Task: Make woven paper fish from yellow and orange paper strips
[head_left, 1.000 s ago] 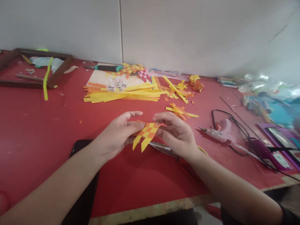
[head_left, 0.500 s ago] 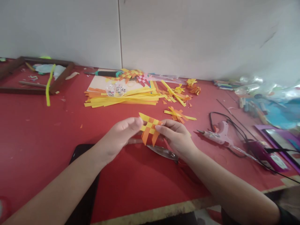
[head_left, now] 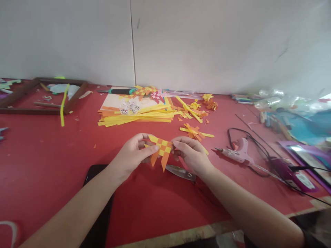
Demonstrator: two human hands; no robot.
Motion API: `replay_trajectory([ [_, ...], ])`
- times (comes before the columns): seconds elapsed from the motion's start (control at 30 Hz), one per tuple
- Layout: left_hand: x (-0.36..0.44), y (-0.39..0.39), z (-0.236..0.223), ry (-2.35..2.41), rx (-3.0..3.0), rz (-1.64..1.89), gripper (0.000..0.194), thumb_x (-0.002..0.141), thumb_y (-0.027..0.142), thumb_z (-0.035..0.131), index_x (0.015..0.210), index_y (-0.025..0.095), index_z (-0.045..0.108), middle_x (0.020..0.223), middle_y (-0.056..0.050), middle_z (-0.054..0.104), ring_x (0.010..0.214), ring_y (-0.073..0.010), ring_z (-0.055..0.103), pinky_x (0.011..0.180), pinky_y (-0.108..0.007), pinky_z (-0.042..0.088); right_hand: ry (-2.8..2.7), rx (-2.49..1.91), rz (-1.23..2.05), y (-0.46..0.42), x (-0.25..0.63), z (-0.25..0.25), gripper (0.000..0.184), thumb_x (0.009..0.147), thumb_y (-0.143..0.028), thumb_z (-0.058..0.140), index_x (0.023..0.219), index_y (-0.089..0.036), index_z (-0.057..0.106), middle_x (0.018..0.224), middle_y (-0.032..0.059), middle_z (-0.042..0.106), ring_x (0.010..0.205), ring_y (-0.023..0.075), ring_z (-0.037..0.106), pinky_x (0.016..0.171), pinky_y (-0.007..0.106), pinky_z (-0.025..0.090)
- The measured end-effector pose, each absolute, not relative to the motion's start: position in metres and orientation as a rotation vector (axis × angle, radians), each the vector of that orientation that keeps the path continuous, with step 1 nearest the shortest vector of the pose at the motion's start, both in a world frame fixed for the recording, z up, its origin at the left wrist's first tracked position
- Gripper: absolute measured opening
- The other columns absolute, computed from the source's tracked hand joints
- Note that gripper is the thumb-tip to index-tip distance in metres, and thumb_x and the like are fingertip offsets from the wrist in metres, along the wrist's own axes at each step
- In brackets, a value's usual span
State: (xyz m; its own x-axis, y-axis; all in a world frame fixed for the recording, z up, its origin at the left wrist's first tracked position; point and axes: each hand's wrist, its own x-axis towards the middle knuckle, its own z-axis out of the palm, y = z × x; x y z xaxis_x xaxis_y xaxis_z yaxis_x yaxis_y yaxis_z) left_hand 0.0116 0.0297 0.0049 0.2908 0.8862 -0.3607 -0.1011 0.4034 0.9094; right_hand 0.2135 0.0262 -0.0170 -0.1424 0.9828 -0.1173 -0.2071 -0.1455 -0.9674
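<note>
A small woven paper piece (head_left: pixel 160 149) of yellow and orange strips, with pointed ends hanging down, is held just above the red table (head_left: pixel 46 151). My left hand (head_left: pixel 133 155) pinches its left side between thumb and fingers. My right hand (head_left: pixel 190 155) pinches its right side with closed fingers. Scissors (head_left: pixel 181 172) lie on the table directly under my right hand. Both forearms reach in from the bottom edge.
A pile of yellow and orange paper strips (head_left: pixel 137 115) lies behind, with loose strips (head_left: pixel 195 131) nearer. A pink glue gun (head_left: pixel 239 155) with black cable lies right. A wooden frame (head_left: pixel 38 98) sits far left. A dark phone (head_left: pixel 97 206) lies under my left arm. Clutter fills the right edge.
Both hands have turned the woven piece: the pointed ends now showing are orange instead of yellow, and it sits upright between my fingers. The view has tilted up slightly.
</note>
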Motion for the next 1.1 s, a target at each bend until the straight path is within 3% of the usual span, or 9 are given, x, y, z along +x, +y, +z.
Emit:
replay_trajectory([
  [0.27,0.012,0.029,0.003,1.077,1.048,0.836,0.037,0.075,0.037,0.076,0.101,0.021,0.057,0.092,0.001,0.056,0.079,-0.0116,0.057,0.067,-0.026,0.05,-1.175,-1.033,1.435,0.022,0.214,-0.018,0.016,0.078,-0.034,0.075,0.086,-0.021,0.072,0.069,-0.0023,0.063,0.053,0.0068,0.052,0.052,0.022,0.044],
  [0.6,0.013,0.027,0.003,1.096,1.232,0.858,0.03,0.078,0.039,0.073,0.097,0.021,0.06,0.086,0.002,0.056,0.07,-0.0085,0.051,0.062,-0.022,0.041,-1.228,-1.118,1.343,0.019,0.214,-0.015,0.02,0.078,-0.037,0.073,0.083,-0.019,0.069,0.063,-0.0022,0.06,0.051,0.008,0.05,0.049,0.023,0.042],
  [0.87,0.013,0.025,0.004,1.099,1.283,0.834,0.041,0.076,0.04,0.075,0.109,0.023,0.059,0.09,-0.002,0.065,0.077,-0.0142,0.062,0.064,-0.025,0.047,-1.376,-1.108,1.245,0.016,0.208,-0.002,0.016,0.078,-0.034,0.071,0.082,-0.018,0.072,0.066,-0.0002,0.066,0.053,0.0085,0.054,0.052,0.023,0.045],
  [1.1,0.014,0.024,0.005,1.135,1.302,0.843,0.036,0.072,0.04,0.078,0.098,0.021,0.061,0.097,-0.001,0.063,0.077,-0.0121,0.062,0.066,-0.024,0.049,-1.49,-1.158,1.107,0.013,0.205,-0.002,0.013,0.08,-0.03,0.069,0.076,-0.018,0.069,0.068,0.0017,0.069,0.058,0.0095,0.058,0.055,0.022,0.049],
])
